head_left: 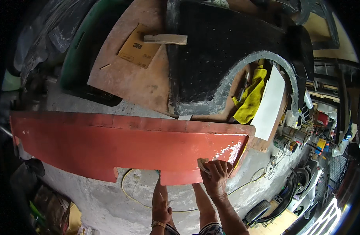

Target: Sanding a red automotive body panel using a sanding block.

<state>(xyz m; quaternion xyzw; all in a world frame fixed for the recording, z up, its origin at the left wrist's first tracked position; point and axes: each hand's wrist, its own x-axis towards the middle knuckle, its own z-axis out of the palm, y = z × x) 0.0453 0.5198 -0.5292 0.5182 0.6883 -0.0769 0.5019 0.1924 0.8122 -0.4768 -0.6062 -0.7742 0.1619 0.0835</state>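
A long red panel with a notched lower edge lies across in front of me. My right hand is closed around a small tan folded piece of sandpaper, over the panel's lower right part. Pale, shiny patches mark the red surface just beyond that hand. Lower down, away from the panel, my left hand is by my left leg, thumb apart and holding nothing I can see. A watch is on its wrist.
Beyond the panel, a brown board carries a sandpaper sheet, a wooden block and a black arched panel. A yellow cloth and white sheet lie right of it. A green crate stands left; a cord crosses the floor.
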